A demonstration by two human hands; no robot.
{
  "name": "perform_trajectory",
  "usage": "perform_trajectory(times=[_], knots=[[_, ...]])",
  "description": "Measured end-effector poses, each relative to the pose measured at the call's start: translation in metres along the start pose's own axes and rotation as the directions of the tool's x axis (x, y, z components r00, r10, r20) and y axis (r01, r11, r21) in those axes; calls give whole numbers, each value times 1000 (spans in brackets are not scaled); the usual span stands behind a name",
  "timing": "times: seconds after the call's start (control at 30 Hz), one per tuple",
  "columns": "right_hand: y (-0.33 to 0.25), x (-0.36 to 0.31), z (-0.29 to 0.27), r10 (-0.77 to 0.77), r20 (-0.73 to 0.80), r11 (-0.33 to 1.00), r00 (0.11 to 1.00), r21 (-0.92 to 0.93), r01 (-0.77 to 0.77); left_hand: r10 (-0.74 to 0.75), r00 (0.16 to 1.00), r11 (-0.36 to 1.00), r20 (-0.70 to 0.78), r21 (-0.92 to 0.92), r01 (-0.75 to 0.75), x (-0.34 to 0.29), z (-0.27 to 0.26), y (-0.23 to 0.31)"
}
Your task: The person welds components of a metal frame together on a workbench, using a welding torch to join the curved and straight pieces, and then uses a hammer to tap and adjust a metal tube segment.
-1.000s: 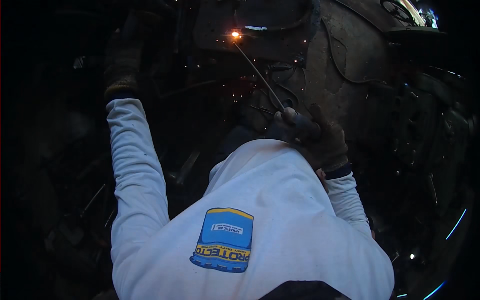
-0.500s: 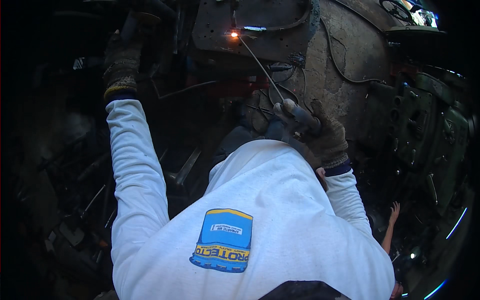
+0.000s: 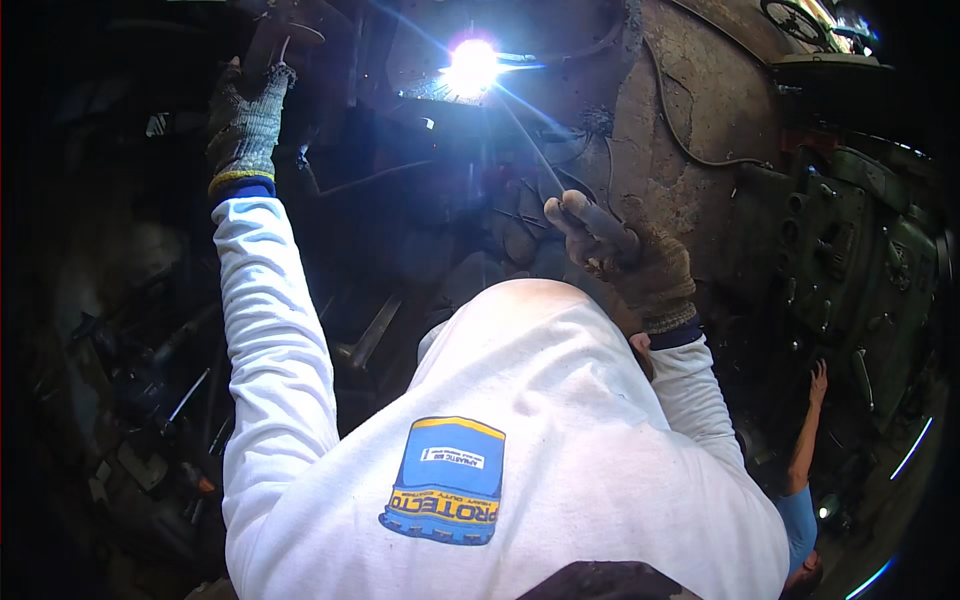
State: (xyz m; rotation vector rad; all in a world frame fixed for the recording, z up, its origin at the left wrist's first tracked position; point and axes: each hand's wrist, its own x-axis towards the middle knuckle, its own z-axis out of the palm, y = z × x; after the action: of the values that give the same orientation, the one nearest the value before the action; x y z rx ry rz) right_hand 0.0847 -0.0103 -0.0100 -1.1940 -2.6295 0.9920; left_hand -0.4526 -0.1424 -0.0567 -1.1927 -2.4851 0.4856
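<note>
My right hand [image 3: 658, 275], in a dirty knit glove, is closed round a dark welding electrode holder [image 3: 604, 232]. From it a thin welding rod [image 3: 532, 142] slants up and left to a glaring white-blue arc [image 3: 473, 68]. The arc burns on a dark metal plate [image 3: 575, 95], and its glare hides the rod's tip and the joint. At the upper left, my gloved left hand [image 3: 245, 130] grips a dark metal part [image 3: 265, 45] with a rounded, disc-like edge; its kind is too dark to make out.
A cable [image 3: 665, 120] curves across the worn concrete floor [image 3: 700, 65]. To the right stands a green machine [image 3: 850, 270] with levers and knobs. Another person's raised arm [image 3: 806, 430] shows beside it. Dark metal scrap [image 3: 140, 465] lies at the lower left.
The small orange glow at the rod's tip has become a bright arc that lights the gloves and plate. My hands have barely moved. The other person's arm has risen.
</note>
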Motion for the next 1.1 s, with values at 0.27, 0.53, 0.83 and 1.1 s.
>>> perform_trajectory(times=[0.27,0.53,0.83,1.1], knots=[[6,-3,10,130,30,933,991,335,-133,-330,931,741,158,-567,359,-3,-25,13],[-14,0,-2,65,9,963,998,262,-65,-296,934,670,198,-654,351,-6,-23,6],[7,-9,-2,-178,53,934,983,-305,186,-352,919,592,180,-717,367,-7,-17,17],[51,-29,12,-391,232,-297,891,-948,116,175,984,976,23,131,-177,-6,-17,4]])
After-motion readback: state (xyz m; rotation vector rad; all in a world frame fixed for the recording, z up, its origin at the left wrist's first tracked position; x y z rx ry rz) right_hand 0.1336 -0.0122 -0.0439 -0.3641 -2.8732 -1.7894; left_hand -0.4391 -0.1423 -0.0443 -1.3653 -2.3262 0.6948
